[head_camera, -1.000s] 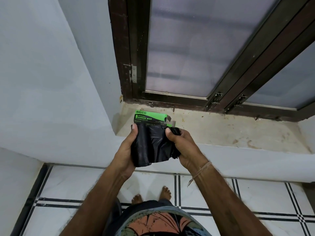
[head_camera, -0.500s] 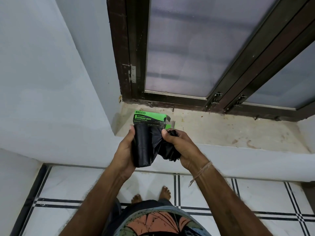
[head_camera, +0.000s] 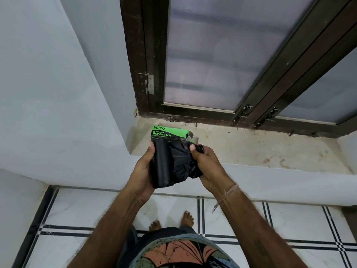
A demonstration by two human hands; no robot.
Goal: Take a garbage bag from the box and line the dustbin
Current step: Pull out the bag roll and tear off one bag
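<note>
A green and black garbage bag box (head_camera: 170, 134) lies on the window sill (head_camera: 251, 149), its right end flap open. Just in front of it I hold a black roll of garbage bags (head_camera: 161, 165) in my left hand (head_camera: 144, 171). A loose black garbage bag (head_camera: 183, 163) stretches from the roll to the right. My right hand (head_camera: 208, 165) is closed on its crumpled end. No dustbin is in view.
A dark wooden window frame (head_camera: 143, 74) with frosted panes stands behind the sill. A white wall (head_camera: 48, 93) closes the left side. Below are white floor tiles (head_camera: 87, 209) with black lines and my bare feet (head_camera: 170, 222).
My right hand has bunched the loose bag and pulled it to the right, away from the roll. The left hand and the box have stayed in place.
</note>
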